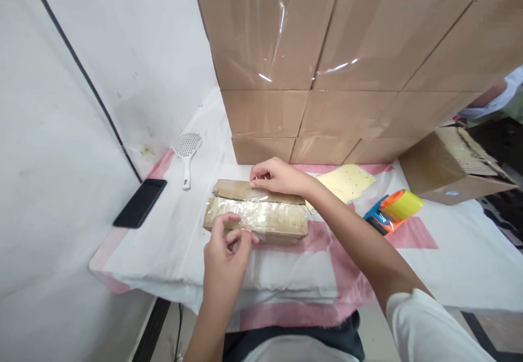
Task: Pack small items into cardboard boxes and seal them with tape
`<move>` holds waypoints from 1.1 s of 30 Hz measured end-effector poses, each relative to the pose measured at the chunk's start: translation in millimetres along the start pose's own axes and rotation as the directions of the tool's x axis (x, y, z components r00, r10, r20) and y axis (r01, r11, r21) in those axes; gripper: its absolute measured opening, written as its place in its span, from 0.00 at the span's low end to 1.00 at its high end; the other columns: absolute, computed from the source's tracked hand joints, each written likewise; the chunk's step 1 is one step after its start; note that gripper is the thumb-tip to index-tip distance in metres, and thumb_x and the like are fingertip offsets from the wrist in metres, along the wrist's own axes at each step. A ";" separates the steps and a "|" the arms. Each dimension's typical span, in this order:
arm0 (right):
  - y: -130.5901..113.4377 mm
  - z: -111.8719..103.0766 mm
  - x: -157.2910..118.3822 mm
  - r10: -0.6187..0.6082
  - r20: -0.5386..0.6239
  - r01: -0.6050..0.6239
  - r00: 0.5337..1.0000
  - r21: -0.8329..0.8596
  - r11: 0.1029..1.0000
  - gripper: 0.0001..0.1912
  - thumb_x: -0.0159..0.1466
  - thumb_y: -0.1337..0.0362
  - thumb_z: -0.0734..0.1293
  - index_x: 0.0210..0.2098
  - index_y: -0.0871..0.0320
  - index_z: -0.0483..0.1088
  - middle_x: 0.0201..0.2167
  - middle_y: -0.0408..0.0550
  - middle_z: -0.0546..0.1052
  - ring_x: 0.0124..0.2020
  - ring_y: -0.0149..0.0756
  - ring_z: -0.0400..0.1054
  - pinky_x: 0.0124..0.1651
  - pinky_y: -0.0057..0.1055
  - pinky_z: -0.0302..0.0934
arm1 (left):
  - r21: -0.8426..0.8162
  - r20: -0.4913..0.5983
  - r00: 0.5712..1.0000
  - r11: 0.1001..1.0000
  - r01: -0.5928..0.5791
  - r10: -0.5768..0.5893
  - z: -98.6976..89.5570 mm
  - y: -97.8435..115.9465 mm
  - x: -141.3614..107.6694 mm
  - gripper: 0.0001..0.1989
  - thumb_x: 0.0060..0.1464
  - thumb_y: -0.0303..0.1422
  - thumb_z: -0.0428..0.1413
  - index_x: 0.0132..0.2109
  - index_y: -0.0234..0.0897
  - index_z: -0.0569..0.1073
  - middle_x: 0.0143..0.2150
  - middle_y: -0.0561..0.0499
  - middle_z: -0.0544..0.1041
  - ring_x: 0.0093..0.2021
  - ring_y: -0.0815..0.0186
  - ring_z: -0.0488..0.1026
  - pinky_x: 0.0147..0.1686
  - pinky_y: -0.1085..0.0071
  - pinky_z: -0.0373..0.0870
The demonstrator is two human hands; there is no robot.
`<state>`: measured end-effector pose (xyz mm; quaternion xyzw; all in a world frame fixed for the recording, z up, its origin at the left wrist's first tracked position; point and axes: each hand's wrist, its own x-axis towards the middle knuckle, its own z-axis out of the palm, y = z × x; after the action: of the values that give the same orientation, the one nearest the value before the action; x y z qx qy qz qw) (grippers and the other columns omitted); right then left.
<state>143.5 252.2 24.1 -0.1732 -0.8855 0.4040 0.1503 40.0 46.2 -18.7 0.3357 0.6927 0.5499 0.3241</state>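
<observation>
A small cardboard box (286, 221) lies on the cloth before me, with shiny clear tape (255, 212) running across its top from far edge to near edge. My right hand (275, 176) is over the box's far edge, thumb and fingers pinched together on the tape beside the raised flap (232, 189). At the near edge, my left hand (229, 247) has its fingers curled and pinched at the tape's near end. The exact contact at the fingertips is partly hidden.
Taped cartons (269, 40) are stacked behind the box. An orange and blue tape dispenser (394, 212), a yellow sheet (347, 182) and an open carton (441, 166) stand to the right. Left are a white hairbrush (187, 152) and a phone (141, 203). Another person's sleeve (500, 97) shows far right.
</observation>
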 end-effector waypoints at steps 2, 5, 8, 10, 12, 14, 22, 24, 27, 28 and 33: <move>4.4 1.5 0.4 -0.003 -0.005 0.003 1.000 0.001 1.000 0.07 0.66 0.63 0.67 0.33 0.60 0.75 0.25 0.39 0.72 0.28 0.28 0.61 0.33 0.27 0.49 | -0.005 0.010 1.000 1.000 0.005 -0.005 -0.7 -0.5 -0.1 0.17 0.57 0.43 0.59 0.48 0.40 0.65 0.25 0.55 0.78 0.23 0.69 0.72 0.27 0.76 0.65; 10.4 2.8 2.3 0.011 -0.018 -0.011 1.000 -0.018 1.000 0.08 0.65 0.62 0.69 0.32 0.59 0.76 0.21 0.36 0.65 0.26 0.27 0.56 0.32 0.27 0.46 | 0.006 0.028 1.000 1.000 0.013 -0.013 -1.6 -1.0 -0.2 0.17 0.58 0.44 0.59 0.48 0.40 0.65 0.26 0.55 0.78 0.23 0.69 0.71 0.27 0.76 0.64; 15.9 4.1 4.7 0.063 0.002 -0.063 0.998 0.031 0.998 0.10 0.64 0.59 0.70 0.32 0.59 0.76 0.20 0.35 0.59 0.25 0.27 0.53 0.30 0.28 0.44 | -0.001 0.043 0.999 1.000 0.023 -0.022 -3.0 -1.5 0.1 0.19 0.58 0.44 0.60 0.49 0.40 0.66 0.26 0.55 0.78 0.24 0.69 0.72 0.27 0.76 0.63; 19.2 4.5 5.4 0.116 0.010 -0.116 0.993 0.051 0.992 0.10 0.63 0.57 0.70 0.33 0.59 0.75 0.22 0.36 0.60 0.26 0.28 0.53 0.30 0.27 0.46 | -0.005 0.056 0.998 1.000 0.029 -0.029 -4.7 -3.2 0.3 0.19 0.58 0.45 0.60 0.50 0.40 0.66 0.26 0.55 0.78 0.24 0.69 0.72 0.28 0.75 0.63; 22.6 3.6 5.1 0.191 -0.027 -0.190 0.981 0.032 0.981 0.17 0.59 0.55 0.74 0.41 0.59 0.72 0.26 0.37 0.64 0.28 0.29 0.56 0.31 0.27 0.49 | 0.006 0.072 0.997 1.000 0.028 -0.028 -6.8 -6.7 0.6 0.20 0.58 0.45 0.60 0.50 0.40 0.66 0.26 0.54 0.78 0.23 0.69 0.71 0.27 0.75 0.63; 26.0 0.9 4.3 0.292 -0.054 -0.292 0.955 0.021 0.956 0.31 0.53 0.51 0.78 0.50 0.57 0.67 0.31 0.38 0.67 0.30 0.31 0.60 0.33 0.28 0.53 | 0.026 0.079 0.997 1.000 0.018 -0.020 -8.5 -11.8 1.2 0.21 0.58 0.46 0.60 0.50 0.40 0.66 0.26 0.54 0.78 0.23 0.68 0.71 0.26 0.74 0.64; 31.3 -8.8 7.4 0.334 0.290 -0.368 0.897 0.070 0.927 0.16 0.64 0.48 0.69 0.37 0.54 0.77 0.45 0.47 0.80 0.45 0.43 0.72 0.46 0.33 0.62 | 0.019 -0.071 0.992 0.994 -0.108 0.109 1.6 -46.7 5.6 0.20 0.59 0.46 0.59 0.51 0.37 0.70 0.18 0.61 0.68 0.19 0.68 0.68 0.26 0.72 0.65; 32.9 -9.7 9.1 0.312 0.293 -0.342 0.904 0.057 0.938 0.16 0.65 0.48 0.68 0.39 0.53 0.78 0.50 0.48 0.80 0.51 0.45 0.72 0.50 0.34 0.63 | 0.011 -0.097 0.985 0.990 -0.143 0.143 4.2 -56.7 7.6 0.21 0.59 0.46 0.59 0.52 0.37 0.71 0.18 0.61 0.68 0.19 0.69 0.67 0.25 0.73 0.65; 38.5 -11.5 12.9 0.284 0.323 -0.329 0.903 0.092 0.940 0.17 0.67 0.47 0.67 0.43 0.52 0.79 0.53 0.47 0.79 0.54 0.43 0.71 0.52 0.32 0.64 | 0.004 -0.090 0.981 0.985 -0.171 0.171 4.5 -67.0 10.8 0.21 0.59 0.45 0.60 0.53 0.37 0.71 0.19 0.61 0.69 0.19 0.69 0.68 0.25 0.73 0.65; 41.2 -11.9 14.7 0.269 0.348 -0.332 0.898 0.132 0.934 0.17 0.67 0.48 0.66 0.45 0.52 0.78 0.54 0.47 0.78 0.54 0.42 0.72 0.51 0.31 0.65 | 0.010 -0.084 0.980 0.984 -0.179 0.179 3.9 -68.9 11.6 0.21 0.59 0.45 0.60 0.53 0.37 0.71 0.19 0.61 0.69 0.20 0.69 0.68 0.25 0.73 0.66; 61.3 -4.1 18.0 0.210 0.365 -0.293 0.907 0.188 0.937 0.12 0.65 0.58 0.68 0.45 0.53 0.78 0.48 0.46 0.80 0.48 0.38 0.74 0.47 0.30 0.67 | 0.057 -0.074 0.975 0.977 -0.204 0.208 1.0 -68.9 10.3 0.23 0.59 0.46 0.59 0.55 0.36 0.71 0.19 0.60 0.69 0.21 0.68 0.68 0.26 0.73 0.66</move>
<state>140.3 300.3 -18.0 -0.1950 -0.8129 0.5473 -0.0387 27.5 43.5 -87.1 0.3916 0.6797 0.5764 0.2292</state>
